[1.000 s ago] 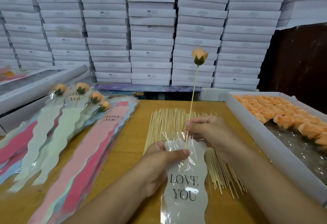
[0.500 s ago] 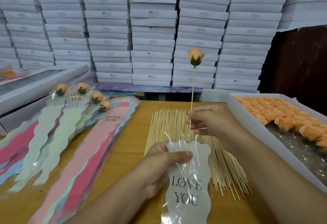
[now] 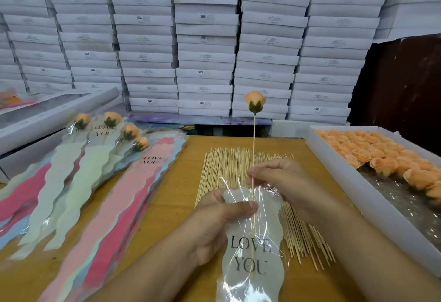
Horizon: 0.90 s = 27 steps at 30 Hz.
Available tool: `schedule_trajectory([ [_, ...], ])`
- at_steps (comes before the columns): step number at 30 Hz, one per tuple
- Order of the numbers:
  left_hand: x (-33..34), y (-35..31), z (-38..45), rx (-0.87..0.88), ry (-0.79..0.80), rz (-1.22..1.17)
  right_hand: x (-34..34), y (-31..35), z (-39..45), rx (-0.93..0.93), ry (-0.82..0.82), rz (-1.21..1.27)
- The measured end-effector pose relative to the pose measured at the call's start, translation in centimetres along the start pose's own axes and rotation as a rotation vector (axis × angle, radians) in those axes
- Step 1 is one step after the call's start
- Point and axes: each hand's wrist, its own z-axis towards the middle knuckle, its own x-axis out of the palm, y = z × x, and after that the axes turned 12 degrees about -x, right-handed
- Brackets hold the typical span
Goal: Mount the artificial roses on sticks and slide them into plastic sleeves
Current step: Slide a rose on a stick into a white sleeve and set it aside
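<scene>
An orange artificial rose (image 3: pixel 254 101) stands upright on a thin wooden stick (image 3: pixel 253 144). My right hand (image 3: pixel 281 182) pinches the stick just above a clear plastic sleeve (image 3: pixel 253 251) printed "LOVE YOU". The stick's lower part runs down inside the sleeve past the lettering. My left hand (image 3: pixel 214 225) grips the sleeve near its open top, thumb on the front. Loose sticks (image 3: pixel 224 165) lie in a pile on the wooden table behind the hands.
A white tray (image 3: pixel 338 165) with several orange rose heads (image 3: pixel 381 156) sits at the right. Empty sleeves (image 3: pixel 114 204) and finished sleeved roses (image 3: pixel 109 120) lie fanned at the left. Stacked white boxes (image 3: pixel 205 39) form a wall behind the table.
The rose and stick have moved down, deeper into the sleeve. My right hand has slid down with the stick toward the sleeve's mouth. My left hand keeps its grip.
</scene>
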Motion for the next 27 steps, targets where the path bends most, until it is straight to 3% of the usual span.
schedule_trajectory([
  [7, 0.1, 0.2, -0.1, -0.020, -0.025, 0.014, 0.0, -0.1, 1.3, 0.007, -0.185, 0.169],
  [17, 0.0, -0.2, 0.0, -0.021, -0.035, 0.039, 0.7, -0.2, 0.3, -0.030, -0.092, 0.111],
  [27, 0.1, -0.2, -0.2, -0.013, -0.030, 0.023, 0.8, -0.6, -0.1, -0.009, -0.104, 0.152],
])
